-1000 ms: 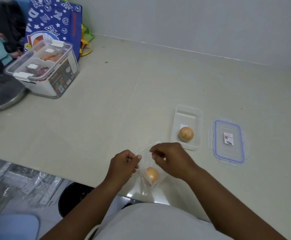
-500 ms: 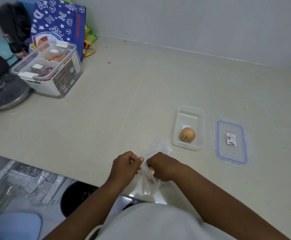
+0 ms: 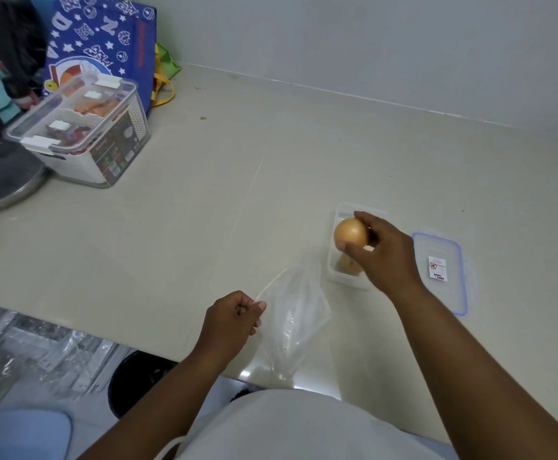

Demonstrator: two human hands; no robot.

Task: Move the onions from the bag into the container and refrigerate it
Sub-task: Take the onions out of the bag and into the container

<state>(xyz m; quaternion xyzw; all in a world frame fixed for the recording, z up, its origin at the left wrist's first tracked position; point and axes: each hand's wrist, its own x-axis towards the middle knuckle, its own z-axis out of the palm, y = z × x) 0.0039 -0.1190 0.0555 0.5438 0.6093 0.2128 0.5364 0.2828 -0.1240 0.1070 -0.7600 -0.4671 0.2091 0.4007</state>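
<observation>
One head-worn camera looks forward and down, close over the counter [image 3: 271,194]. Both hands sit low in frame, the wall [image 3: 370,38] filling its far edge.

A pale beige countertop [image 3: 271,180] runs up to a grey wall. Near its front right sits 1 clear rectangular container [image 3: 337,260], and just beside that, to the right, a blue-rimmed lid [image 3: 450,247] lies flat with a small label on it. A clear plastic bag [image 3: 297,320] slumps at the front edge. Far left, a clear lidded storage box [image 3: 85,141] with white clips stands near the wall, a blue star-print bag [image 3: 105,38] upright behind it. A round metal lid [image 3: 2,184] rests at the left edge.
</observation>
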